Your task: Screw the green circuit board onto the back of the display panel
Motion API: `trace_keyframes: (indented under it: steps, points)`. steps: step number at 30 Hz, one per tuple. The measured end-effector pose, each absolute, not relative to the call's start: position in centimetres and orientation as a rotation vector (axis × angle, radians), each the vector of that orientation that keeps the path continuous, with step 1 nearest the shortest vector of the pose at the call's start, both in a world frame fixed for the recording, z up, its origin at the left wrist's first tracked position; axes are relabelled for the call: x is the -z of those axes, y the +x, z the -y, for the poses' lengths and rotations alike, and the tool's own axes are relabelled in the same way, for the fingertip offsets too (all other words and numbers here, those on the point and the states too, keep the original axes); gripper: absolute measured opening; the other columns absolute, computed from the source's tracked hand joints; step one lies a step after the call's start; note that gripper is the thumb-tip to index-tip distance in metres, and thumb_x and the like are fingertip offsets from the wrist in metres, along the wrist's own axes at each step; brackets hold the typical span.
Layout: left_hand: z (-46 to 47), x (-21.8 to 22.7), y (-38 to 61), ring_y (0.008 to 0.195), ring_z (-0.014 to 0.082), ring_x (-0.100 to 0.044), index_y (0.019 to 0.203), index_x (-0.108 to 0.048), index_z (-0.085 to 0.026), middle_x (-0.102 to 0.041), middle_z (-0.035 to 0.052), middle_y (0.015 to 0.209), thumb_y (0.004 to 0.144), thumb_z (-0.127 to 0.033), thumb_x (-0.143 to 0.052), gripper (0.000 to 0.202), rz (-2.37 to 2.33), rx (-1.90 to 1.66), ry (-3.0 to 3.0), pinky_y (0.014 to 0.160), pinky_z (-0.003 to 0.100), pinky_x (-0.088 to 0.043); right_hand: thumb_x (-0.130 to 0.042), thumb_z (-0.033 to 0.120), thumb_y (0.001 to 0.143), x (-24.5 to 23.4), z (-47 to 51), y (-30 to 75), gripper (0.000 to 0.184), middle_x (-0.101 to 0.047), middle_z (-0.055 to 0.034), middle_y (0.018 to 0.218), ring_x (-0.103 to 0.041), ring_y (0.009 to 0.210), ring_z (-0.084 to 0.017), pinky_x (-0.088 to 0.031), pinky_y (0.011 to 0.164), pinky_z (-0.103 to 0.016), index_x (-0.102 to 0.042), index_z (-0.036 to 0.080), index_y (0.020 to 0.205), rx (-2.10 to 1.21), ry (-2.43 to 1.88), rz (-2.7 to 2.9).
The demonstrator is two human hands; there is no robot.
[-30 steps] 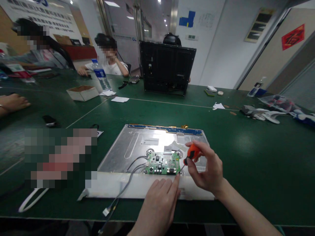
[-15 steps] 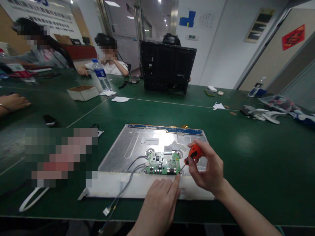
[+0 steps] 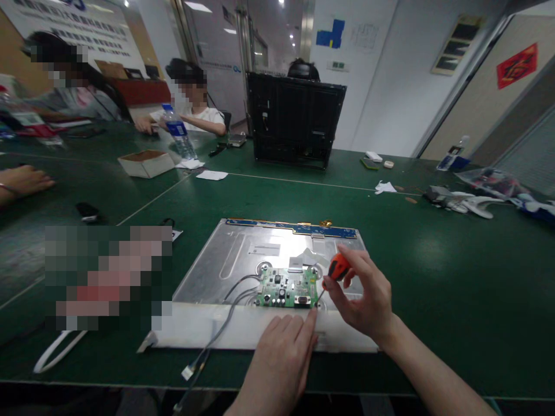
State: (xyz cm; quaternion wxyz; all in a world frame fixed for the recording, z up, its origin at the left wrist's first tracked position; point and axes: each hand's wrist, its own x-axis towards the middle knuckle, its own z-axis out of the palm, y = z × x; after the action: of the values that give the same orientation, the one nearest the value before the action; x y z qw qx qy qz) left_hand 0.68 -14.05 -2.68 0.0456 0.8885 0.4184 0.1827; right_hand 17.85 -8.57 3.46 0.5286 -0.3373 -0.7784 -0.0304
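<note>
The right hand [image 3: 362,296] is curled tight around an orange-handled screwdriver [image 3: 337,268], with the tip set down at the near right corner of the green circuit board [image 3: 286,287]. The left hand [image 3: 280,355] lies open and flat, holding nothing, its fingertips pressing the white frame [image 3: 195,330] just in front of that board. The board sits on a silver monitor panel [image 3: 236,257] on the green bench [image 3: 433,260]. Grey cables [image 3: 234,300] trail from the board's left side. Far beyond the board, to the left, stands an open cardboard box [image 3: 146,163], its contents hidden from here. Beside it is a blue-capped water bottle [image 3: 177,132]; I cannot tell how full it is.
</note>
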Motion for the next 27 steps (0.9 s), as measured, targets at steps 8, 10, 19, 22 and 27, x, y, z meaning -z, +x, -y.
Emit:
trace_keyframes:
  steps: [8,10,19,22,27]
  points:
    - [14.16,2.74,0.65,0.075,0.0221,-0.057,0.128,-0.045,-0.012,-0.061,0.0076,0.085,0.094,-0.016,-0.035,0.036,-1.289,-0.583,2.709,0.07,0.039,-0.048,-0.061,0.008,0.077,-3.41,8.38,17.99,0.059,-0.059,-0.0051,0.095,-0.056,0.07,-0.013,-0.051,0.052,-0.024,-0.04,0.022,0.131,0.031,-0.757,1.879]
    - [14.15,2.72,0.66,0.076,0.0218,-0.057,0.127,-0.046,-0.012,-0.061,0.0078,0.085,0.095,-0.017,-0.034,0.035,-1.293,-0.602,2.705,0.07,0.039,-0.048,-0.063,0.011,0.079,-3.57,8.35,17.98,0.056,-0.058,-0.0034,0.092,-0.056,0.07,-0.012,-0.052,0.054,-0.024,-0.043,0.023,0.13,0.072,-0.77,1.885]
    - [14.06,2.6,0.64,0.074,0.0221,-0.057,0.126,-0.047,-0.01,-0.061,0.0078,0.083,0.094,-0.016,-0.033,0.035,-1.277,-0.621,2.727,0.068,0.038,-0.048,-0.057,0.01,0.077,-3.08,8.77,17.95,0.065,-0.064,-0.0078,0.099,-0.056,0.059,-0.011,-0.05,0.047,-0.024,-0.034,0.016,0.137,0.076,-0.841,1.864]
    - [14.06,2.52,0.67,0.074,0.0223,-0.056,0.126,-0.047,-0.009,-0.061,0.008,0.084,0.094,-0.016,-0.033,0.035,-1.273,-0.613,2.725,0.067,0.038,-0.048,-0.059,0.012,0.078,-3.13,8.6,18.01,0.063,-0.062,-0.0079,0.099,-0.057,0.063,-0.012,-0.049,0.046,-0.024,-0.034,0.018,0.136,0.033,-0.81,1.873]
    - [14.1,2.46,0.68,0.074,0.0215,-0.057,0.126,-0.047,-0.011,-0.061,0.0075,0.084,0.094,-0.016,-0.034,0.034,-1.283,-0.628,2.709,0.068,0.037,-0.047,-0.065,0.017,0.08,-3.58,8.3,17.98,0.058,-0.059,-0.002,0.086,-0.055,0.067,-0.012,-0.051,0.051,-0.024,-0.041,0.023,0.132,0.085,-0.792,1.892]
